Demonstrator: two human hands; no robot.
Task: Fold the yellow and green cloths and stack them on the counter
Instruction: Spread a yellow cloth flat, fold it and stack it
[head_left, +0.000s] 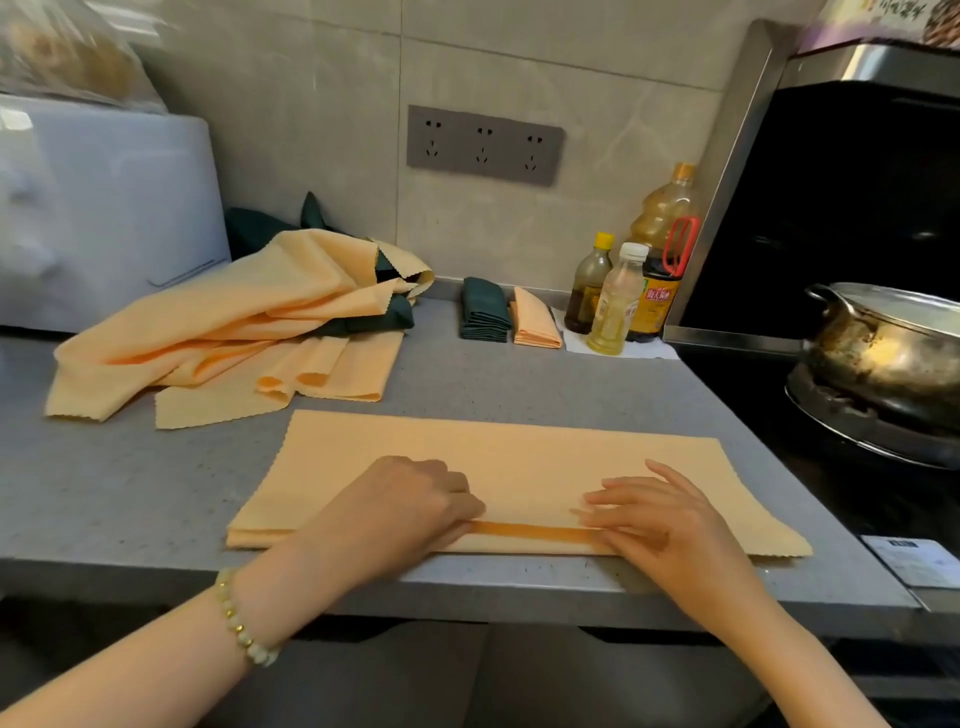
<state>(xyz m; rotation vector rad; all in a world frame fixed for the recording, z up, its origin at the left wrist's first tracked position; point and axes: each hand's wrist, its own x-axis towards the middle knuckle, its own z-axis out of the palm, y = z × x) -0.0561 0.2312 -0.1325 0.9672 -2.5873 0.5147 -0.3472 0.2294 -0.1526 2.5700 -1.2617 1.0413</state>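
We judge the yellow cloth (498, 457) to be light, thin and limp. It should hold a crease when pressed but slide easily on the smooth bench (519, 374), so it is best taken by pinching the doubled near edge or the corners. It lies flat along the bench's front edge as a long folded band, pale orange-yellow with zigzag-cut ends. Our left grip (410, 499) has its fingers curled and pinches the near fold. Our right grip (654, 514) is released, with straight fingers pressing the cloth flat. A loose heap (234, 322) of yellow and green cloths waits at the back left, and a folded green stack (484, 312) and a folded yellow stack (535, 322) sit side by side at the back edge.
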